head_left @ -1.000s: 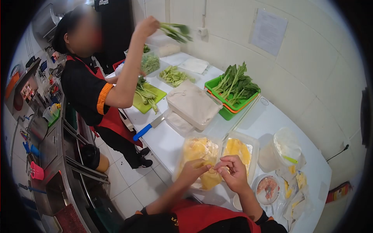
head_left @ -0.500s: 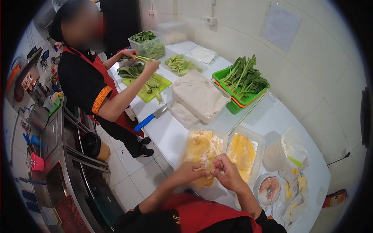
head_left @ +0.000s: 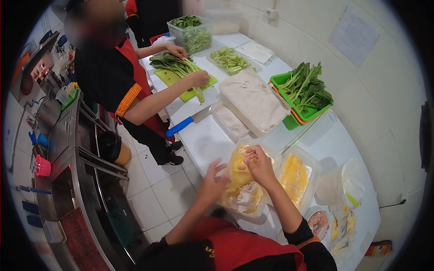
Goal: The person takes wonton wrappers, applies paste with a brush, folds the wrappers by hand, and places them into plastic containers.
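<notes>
In front of me stands a clear plastic container [head_left: 224, 204] with white, floury-looking pieces [head_left: 245, 197] in its near part. Across its far part is a thin yellow sheet [head_left: 238, 174], perhaps dough or a wrapper. My right hand [head_left: 261, 167] is over this container, its fingers pinched at the sheet's upper edge. At the container's left side my left hand [head_left: 213, 183] hangs with fingers spread and nothing in them. Just to the right, a second container [head_left: 312, 174] holds a yellow layer [head_left: 294, 178]. A bowl of pinkish filling [head_left: 320, 223] is nearer me on the right.
Beyond are a lidded tub [head_left: 251, 97], a blue-handled knife [head_left: 180, 126] and a green basket of leafy greens [head_left: 312, 115]. A white bucket [head_left: 334, 187] stands at the right. A co-worker's hands [head_left: 197, 79] handle greens on a green cutting board [head_left: 186, 95].
My hands were together, pinching something small; now they are apart, the left opened and the right higher at the yellow sheet. The view has shifted. The co-worker's hands have lowered to the board.
</notes>
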### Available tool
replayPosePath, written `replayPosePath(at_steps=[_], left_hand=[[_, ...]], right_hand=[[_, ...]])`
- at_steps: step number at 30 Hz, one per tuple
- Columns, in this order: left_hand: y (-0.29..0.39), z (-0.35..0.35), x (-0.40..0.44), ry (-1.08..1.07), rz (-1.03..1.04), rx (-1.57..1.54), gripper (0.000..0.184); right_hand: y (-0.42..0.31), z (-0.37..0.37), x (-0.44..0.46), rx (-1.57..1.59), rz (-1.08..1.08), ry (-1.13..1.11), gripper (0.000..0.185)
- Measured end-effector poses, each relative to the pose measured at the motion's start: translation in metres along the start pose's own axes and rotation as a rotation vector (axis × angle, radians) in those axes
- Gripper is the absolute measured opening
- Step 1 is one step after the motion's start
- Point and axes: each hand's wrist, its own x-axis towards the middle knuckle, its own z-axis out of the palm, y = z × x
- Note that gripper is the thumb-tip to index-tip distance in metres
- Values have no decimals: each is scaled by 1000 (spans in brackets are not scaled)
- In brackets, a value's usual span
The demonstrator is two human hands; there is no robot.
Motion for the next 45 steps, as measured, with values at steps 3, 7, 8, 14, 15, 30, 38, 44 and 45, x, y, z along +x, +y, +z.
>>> replayPosePath(at_steps=[3,7,8,14,15,30,38,44,45], left_hand=[[15,-4,-14,-15,87,273,47],[20,-8,-21,-189,145,537,38],[19,-8,-21,-184,139,541,35],[17,-19,-15,-88,131,482,31],[19,-22,-14,-52,126,442,29],[37,2,-14,-104,206,224,21],[38,3,-16,-108,184,186,21],[37,22,-12,-301,208,84,27],[33,29,-8,-343,204,38,31]], right_hand=[[-7,-4,6,-206,12,-15,25],[-12,0,0,-464,-136,132,24],[-11,2,0,-510,-261,93,28],[-7,21,-19,-670,-585,4,44],[-9,19,-19,-637,-597,39,44],[123,-120,-31,-726,271,333,37],[122,-128,-33,-642,186,409,38],[57,-142,-57,-445,161,231,42],[32,-146,-66,-377,71,170,43]])
